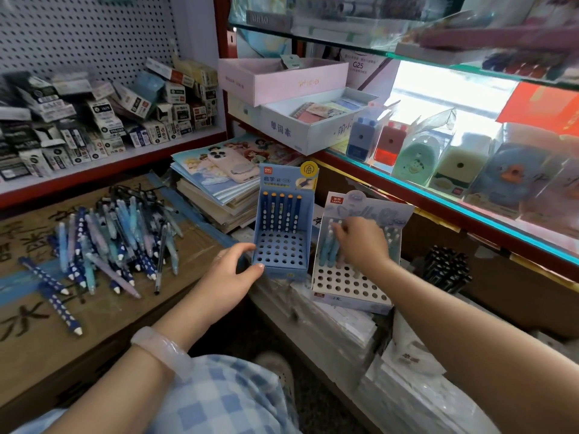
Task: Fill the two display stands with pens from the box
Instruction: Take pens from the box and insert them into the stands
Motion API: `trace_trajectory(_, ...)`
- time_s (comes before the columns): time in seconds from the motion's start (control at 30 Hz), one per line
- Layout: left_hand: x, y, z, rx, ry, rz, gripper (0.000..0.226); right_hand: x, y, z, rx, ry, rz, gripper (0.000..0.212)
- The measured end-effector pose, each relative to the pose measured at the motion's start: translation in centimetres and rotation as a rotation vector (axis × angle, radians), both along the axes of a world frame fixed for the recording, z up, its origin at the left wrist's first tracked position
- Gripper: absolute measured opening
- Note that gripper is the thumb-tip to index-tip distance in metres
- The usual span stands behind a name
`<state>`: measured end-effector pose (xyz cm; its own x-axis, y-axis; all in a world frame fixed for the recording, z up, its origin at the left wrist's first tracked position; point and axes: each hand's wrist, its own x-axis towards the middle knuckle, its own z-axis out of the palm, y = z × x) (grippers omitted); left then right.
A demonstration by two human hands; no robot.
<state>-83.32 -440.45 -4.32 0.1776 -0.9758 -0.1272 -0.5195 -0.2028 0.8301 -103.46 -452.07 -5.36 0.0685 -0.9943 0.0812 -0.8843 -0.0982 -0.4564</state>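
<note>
head view, going left to right: we see the pens [103, 242] heaped loose on the flattened cardboard box [37, 308], and next to them our left hand [230, 277] curls thumb and fingers round the front left corner of the blue stand [283, 227], which holds one row of dark blue pens at its back. just right of it stands the white stand [354, 277] with a few pale pens at its rear, where our right hand [360, 242] reaches in, fingers bent among those pens; we cannot tell whether it grips one.
</note>
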Motion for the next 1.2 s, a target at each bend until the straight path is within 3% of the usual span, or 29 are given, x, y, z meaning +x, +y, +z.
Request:
trace_trajectory(0.23, 3.8, 0.8, 1.8, -0.059, -0.065, 0.042, 0.043, 8.2, 1.0, 6.5, -0.032, -0.080, 0.376, 0.032)
trace_trajectory(0.47, 10.8, 3.1, 2.1, -0.001, -0.118, 0.173, 0.051, 18.3, 3.0, 6.9, 0.062, -0.037, 0.756, 0.039)
trace_trajectory(0.7, 19.5, 5.9, -0.3, 0.111, -0.132, 0.467, 0.048, 25.4, 4.1, 4.5, 0.163, 0.012, 0.895, 0.043)
trace_trajectory(0.93, 24.4, 6.3, -2.2, 0.260, -0.058, 0.703, 0.022, 29.3, 4.1, 2.6, 0.176, 0.061, 0.973, 0.045)
trace_trajectory(1.07, 25.8, 5.5, -4.1, 0.442, -0.148, 0.565, 0.034, 30.9, 3.5, 1.5, 0.167, 0.051, 0.989, 0.043)
trace_trajectory(1.2, 25.5, 4.2, -6.5, 0.544, -0.420, 0.435, 0.034, 31.4, 3.1, 0.6, 0.172, 0.028, 0.990, 0.044)
